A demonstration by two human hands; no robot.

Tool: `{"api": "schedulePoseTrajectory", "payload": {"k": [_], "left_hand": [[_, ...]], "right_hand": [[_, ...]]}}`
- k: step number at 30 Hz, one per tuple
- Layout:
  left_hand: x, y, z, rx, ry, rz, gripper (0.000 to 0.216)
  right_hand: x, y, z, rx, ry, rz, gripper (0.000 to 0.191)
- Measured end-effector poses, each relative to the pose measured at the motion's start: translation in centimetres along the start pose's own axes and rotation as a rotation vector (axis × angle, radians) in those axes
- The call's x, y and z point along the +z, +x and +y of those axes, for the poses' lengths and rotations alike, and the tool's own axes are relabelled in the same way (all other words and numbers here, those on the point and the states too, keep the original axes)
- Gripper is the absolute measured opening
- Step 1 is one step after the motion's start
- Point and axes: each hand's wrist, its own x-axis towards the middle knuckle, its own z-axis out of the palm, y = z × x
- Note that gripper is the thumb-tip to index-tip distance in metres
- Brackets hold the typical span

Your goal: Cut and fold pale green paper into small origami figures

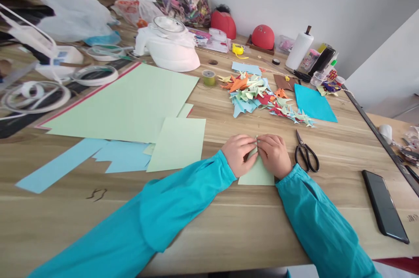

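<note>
Both my hands work on one small sheet of pale green paper (258, 174) lying on the wooden table. My left hand (240, 155) pinches the sheet's upper left part, and my right hand (274, 154) presses on its upper right, so the fingertips almost meet at the top. Most of the sheet's upper half is hidden under the fingers; its lower edge shows flat on the table. Close to my right hand lie black-handled scissors (305, 156), tips pointing away. Beyond the hands is a pile of folded paper cranes (250, 90) in several colours.
Large green sheets (131, 103), a smaller green sheet (180, 142) and blue paper pieces (127, 156) lie at left. A phone (384, 206) rests at right, a turquoise square (314, 102) farther back. Behind stand a thread spool (208, 78), a white cap (170, 49) and a white bottle (299, 49).
</note>
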Motion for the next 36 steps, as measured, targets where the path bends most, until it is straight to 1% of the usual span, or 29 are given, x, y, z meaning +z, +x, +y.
{"api": "schedulePoseTrajectory", "payload": {"k": [3,7,10,13,18,21,29,36], "left_hand": [[0.2,-0.1,-0.1,0.057,0.015,-0.026,0.021],[0.2,0.1,-0.5,0.022,-0.003,-0.059,0.025],[0.2,0.2,-0.8,-0.001,-0.014,-0.089,0.023],[0.4,0.0,-1.1,-0.001,0.019,-0.121,0.021],[1.1,-0.6,-1.1,0.036,0.140,-0.162,0.029],[1.4,-0.8,-1.1,0.029,0.181,-0.199,0.031],[1.6,-0.9,-1.2,0.043,0.228,-0.204,0.029],[1.5,-0.8,-1.1,0.049,0.230,-0.228,0.030]], "right_hand": [[0.0,0.0,0.0,0.024,0.026,0.003,0.015],[0.1,0.0,0.1,0.055,0.046,-0.001,0.018],[0.1,0.0,0.2,0.076,0.042,-0.021,0.019],[-0.1,0.0,0.3,0.086,-0.015,-0.037,0.021],[-0.5,0.0,0.2,0.058,-0.155,-0.101,0.028],[-0.6,0.1,0.1,0.043,-0.201,-0.130,0.030],[-1.1,0.4,-0.5,0.049,-0.281,-0.141,0.033],[-0.9,0.4,-0.1,0.077,-0.261,-0.157,0.036]]}}
